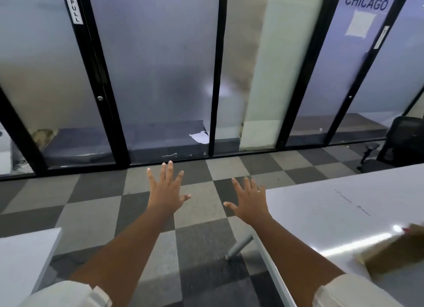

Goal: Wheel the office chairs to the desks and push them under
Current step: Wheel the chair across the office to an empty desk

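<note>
We note the fingers of our left hand [167, 187] straight and fanned wide, thumb out to the side, back of the hand up, holding nothing and touching nothing. Our right hand [249, 200] matches it: fingers spread and extended, thumb pointing inward, a ring visible on one finger, nothing in its grasp. Both hands are stretched forward at arm's length above the checkered carpet [142, 205] of grey and dark tiles, the two well apart from each other. The right hand hovers just beside the near corner of the white desk [332, 205] that fills the right side of the view; whether it touches the edge we cannot tell. A grey desk leg [238, 244] angles down to the floor beneath that corner. A brown blurred object [394, 251] lies on the desk near the right edge; we cannot identify it. A second white desk [23, 261] shows at lower left. The only office chair [399, 144] in view, black with a mesh back, stands at far right beyond the right desk, near the frosted glass partition [160, 66], well apart from both hands. One panel reads CHICAGO, one door frame PULL.
</note>
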Demonstrator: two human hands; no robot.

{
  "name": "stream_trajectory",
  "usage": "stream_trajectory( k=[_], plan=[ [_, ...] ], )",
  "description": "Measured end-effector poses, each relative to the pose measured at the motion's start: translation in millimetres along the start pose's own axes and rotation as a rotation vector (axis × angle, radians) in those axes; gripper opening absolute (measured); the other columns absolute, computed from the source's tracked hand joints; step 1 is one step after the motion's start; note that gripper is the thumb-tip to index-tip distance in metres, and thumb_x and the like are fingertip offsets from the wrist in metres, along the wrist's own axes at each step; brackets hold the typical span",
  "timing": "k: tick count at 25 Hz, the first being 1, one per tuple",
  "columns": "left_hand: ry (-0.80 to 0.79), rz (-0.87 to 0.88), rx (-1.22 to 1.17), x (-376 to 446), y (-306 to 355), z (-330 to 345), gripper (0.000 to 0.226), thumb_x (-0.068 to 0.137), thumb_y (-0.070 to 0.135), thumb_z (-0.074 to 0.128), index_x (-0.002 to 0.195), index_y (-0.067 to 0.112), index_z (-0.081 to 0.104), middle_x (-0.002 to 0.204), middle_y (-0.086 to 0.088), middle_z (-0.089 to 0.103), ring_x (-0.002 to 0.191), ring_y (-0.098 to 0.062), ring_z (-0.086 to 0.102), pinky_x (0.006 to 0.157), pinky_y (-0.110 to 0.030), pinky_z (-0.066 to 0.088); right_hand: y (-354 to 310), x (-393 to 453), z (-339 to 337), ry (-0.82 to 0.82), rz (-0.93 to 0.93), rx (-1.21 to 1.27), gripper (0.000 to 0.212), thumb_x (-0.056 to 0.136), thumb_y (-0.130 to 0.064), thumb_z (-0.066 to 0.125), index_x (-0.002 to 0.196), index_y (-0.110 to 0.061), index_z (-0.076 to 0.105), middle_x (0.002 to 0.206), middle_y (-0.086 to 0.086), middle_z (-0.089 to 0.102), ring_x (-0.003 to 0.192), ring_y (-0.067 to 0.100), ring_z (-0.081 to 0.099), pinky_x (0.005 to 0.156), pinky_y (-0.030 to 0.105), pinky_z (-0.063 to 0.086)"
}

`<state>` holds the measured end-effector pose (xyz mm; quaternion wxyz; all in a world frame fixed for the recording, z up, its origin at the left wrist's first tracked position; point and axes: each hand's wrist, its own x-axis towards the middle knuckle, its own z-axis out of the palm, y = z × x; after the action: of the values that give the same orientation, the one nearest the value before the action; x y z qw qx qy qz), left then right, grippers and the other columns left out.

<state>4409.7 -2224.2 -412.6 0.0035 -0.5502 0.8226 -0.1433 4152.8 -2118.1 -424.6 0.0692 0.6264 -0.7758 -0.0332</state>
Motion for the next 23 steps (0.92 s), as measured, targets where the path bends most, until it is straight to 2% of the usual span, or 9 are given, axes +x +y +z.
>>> stream_trajectory(
  k=[4,7,11,15,19,23],
  plan=[
    [-0.011,0.024,-0.029,92.6,-25.2,6.8,0.091,0.088,0.085,0.020,0.162,0.031,0.011,0.169,-0.013,-0.004,0.156,-0.032,-0.006,0.116,-0.071,-0.002,-13.4,88.8,-1.2,0.019,0.062,0.018,0.088,0.092,-0.080,0.030,0.161,-0.028,0.011,0.163,0.015,0.025,0.149,0.034,0.027,0.114,0.055,0.031],
    [-0.044,0.062,-0.046,154.1,-23.1,26.0,0.091,0.089,0.084,0.018,0.162,0.030,0.007,0.170,-0.013,-0.004,0.156,-0.032,-0.008,0.116,-0.070,-0.004,-10.5,146.9,15.0,0.007,0.069,0.004,0.088,0.092,-0.079,0.030,0.161,-0.027,0.012,0.163,0.016,0.025,0.149,0.035,0.026,0.115,0.057,0.028],
    [-0.111,0.121,-0.019,246.5,-1.0,58.5,0.089,0.094,0.076,0.032,0.163,0.028,0.002,0.169,-0.014,-0.007,0.156,-0.034,-0.010,0.118,-0.070,0.001,5.1,230.9,50.6,-0.041,0.081,-0.027,0.089,0.092,-0.080,0.029,0.161,-0.026,0.012,0.163,0.018,0.025,0.150,0.038,0.024,0.117,0.061,0.024],
    [-0.125,0.205,-0.032,358.8,34.8,80.7,0.091,0.093,0.076,0.036,0.162,0.029,0.000,0.169,-0.013,-0.009,0.155,-0.033,-0.012,0.118,-0.070,-0.001,43.5,333.1,78.7,-0.061,0.125,-0.033,0.089,0.092,-0.080,0.027,0.161,-0.026,0.011,0.164,0.018,0.023,0.150,0.039,0.023,0.116,0.062,0.024],
    [-0.085,0.254,-0.036,469.0,53.3,67.8,0.092,0.092,0.080,0.030,0.162,0.029,-0.001,0.169,-0.013,-0.008,0.155,-0.033,-0.012,0.118,-0.070,-0.002,103.5,428.2,66.0,-0.076,0.222,-0.034,0.089,0.093,-0.078,0.030,0.162,-0.028,0.006,0.167,0.017,0.017,0.152,0.038,0.018,0.118,0.061,0.022],
    [-0.071,0.262,-0.036,548.4,62.9,52.7,0.090,0.094,0.077,0.031,0.162,0.028,-0.001,0.169,-0.014,-0.007,0.156,-0.033,-0.010,0.118,-0.070,0.000,149.4,487.8,53.2,-0.056,0.306,0.009,0.088,0.094,-0.076,0.031,0.163,-0.028,0.003,0.167,0.016,0.015,0.153,0.036,0.016,0.119,0.060,0.022]
  ],
)
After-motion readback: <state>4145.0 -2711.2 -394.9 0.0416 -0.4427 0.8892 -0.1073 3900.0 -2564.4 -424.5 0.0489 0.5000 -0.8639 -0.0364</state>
